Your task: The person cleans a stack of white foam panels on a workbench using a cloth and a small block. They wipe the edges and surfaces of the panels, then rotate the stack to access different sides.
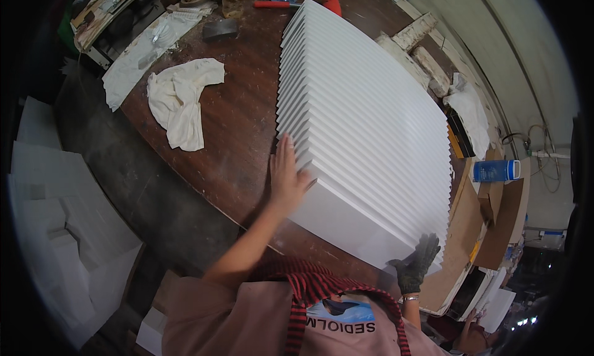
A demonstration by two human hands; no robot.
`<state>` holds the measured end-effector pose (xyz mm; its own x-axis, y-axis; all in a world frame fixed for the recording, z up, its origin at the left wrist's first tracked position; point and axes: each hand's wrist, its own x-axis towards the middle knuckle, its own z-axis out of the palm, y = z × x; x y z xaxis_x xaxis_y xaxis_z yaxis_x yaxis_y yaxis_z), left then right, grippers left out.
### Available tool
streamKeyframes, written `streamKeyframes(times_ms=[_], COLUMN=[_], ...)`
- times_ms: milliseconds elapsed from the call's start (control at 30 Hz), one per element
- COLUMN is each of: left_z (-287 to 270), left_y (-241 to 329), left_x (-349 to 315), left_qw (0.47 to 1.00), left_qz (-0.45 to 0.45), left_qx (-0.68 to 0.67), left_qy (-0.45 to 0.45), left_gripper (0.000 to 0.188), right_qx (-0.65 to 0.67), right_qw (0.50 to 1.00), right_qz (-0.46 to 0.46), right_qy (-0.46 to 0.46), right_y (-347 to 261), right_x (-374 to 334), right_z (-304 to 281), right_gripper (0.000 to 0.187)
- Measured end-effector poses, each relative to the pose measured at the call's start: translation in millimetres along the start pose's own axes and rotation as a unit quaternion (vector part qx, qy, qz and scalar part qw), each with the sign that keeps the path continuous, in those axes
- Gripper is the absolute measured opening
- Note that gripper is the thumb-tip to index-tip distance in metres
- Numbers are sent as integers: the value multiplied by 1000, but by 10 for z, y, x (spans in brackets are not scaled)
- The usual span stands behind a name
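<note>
White panel stack (371, 127), long axis running away

1 stack of white panels (371, 127), 1 cream cloth (179, 102), 1 blue can (495, 170), 2 hands

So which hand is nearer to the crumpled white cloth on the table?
Left. The left hand rests on the left side of the white panel stack, just right of and below the crumpled cloth. The gloved right hand is at the stack's far corner.
</note>
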<state>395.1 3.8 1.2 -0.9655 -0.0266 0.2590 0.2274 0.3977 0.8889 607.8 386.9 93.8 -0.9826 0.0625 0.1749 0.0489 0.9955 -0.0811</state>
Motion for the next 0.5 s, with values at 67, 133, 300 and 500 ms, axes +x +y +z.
streamKeyframes(times_ms=[67, 133, 300, 500], left_z=[90, 69, -214, 157], left_y=[-12, -18, -145, -348], left_x=[-56, -38, 444, 796], left_qw=[998, 998, 999, 997], left_qz=[6, -17, -13, -28], left_qx=[39, -43, -35, -35], left_qy=[-39, -37, 31, -63], left_gripper=[85, 85, 79, 80], right_qx=[-11, -13, -24, 35], right_qw=[1000, 1000, 998, 998], right_qz=[3, 14, 57, -22], right_qy=[-4, -5, -9, 40], right_y=[9, -2, -276, -861], right_x=[-5, 5, 174, 675], right_z=[3, -28, -75, 211], right_gripper=[126, 126, 128, 89])
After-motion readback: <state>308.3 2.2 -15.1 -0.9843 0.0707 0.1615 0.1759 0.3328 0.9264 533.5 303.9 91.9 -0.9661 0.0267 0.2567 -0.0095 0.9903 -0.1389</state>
